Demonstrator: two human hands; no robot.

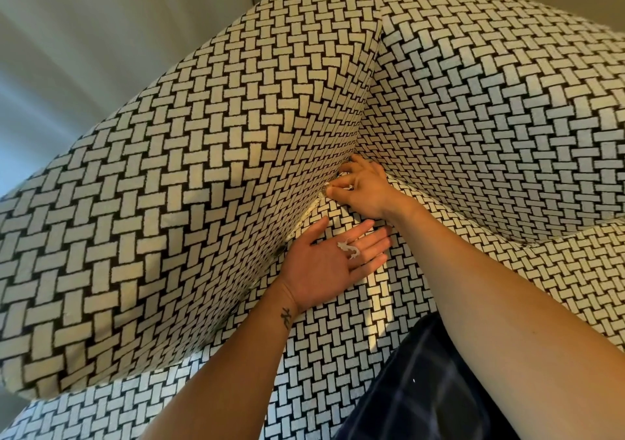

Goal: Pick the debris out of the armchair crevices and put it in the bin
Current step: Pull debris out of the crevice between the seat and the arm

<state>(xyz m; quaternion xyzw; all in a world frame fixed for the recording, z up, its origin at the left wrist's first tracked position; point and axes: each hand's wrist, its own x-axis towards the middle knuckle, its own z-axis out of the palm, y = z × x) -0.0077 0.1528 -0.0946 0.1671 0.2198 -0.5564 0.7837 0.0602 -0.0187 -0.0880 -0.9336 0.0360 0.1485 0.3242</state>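
The armchair [203, 169] is covered in black and white basket-weave fabric. My left hand [324, 263] lies palm up on the seat cushion beside the left arm crevice [304, 216], fingers apart, with small white scraps of debris [348, 248] resting on the fingers. My right hand [363, 189] reaches into the back corner where arm, backrest and seat meet. Its fingertips pinch a small pale scrap [329, 189] at the crevice. No bin is in view.
The chair's left arm rises at the left and the backrest [490, 101] at the right. A pale curtain or wall [84, 33] stands behind the chair. Dark checked clothing [429, 389] shows at the bottom.
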